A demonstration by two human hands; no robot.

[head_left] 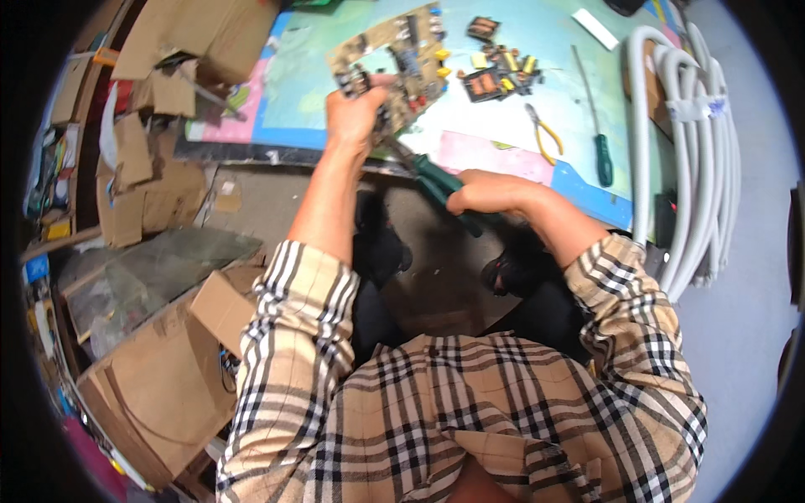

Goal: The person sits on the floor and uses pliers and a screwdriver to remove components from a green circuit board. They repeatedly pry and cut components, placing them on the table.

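Note:
My left hand is closed on the near left side of a brown circuit board, which is tilted over the table's front edge and still carries dark, yellow and red parts. A pair of green-handled pliers is in my right hand, its fingers wrapped round the grips. The metal jaws reach the board's near corner, just below my left hand; what they bite on is too small to make out. Right of the board lies a loose heap of removed-looking components, among them a copper-wound transformer and small yellow blocks.
Yellow-handled pliers and a long green-handled screwdriver lie on the table at right. Coiled grey-white tubing stands at its right edge. Cardboard boxes crowd the left side. A white strip lies at the back.

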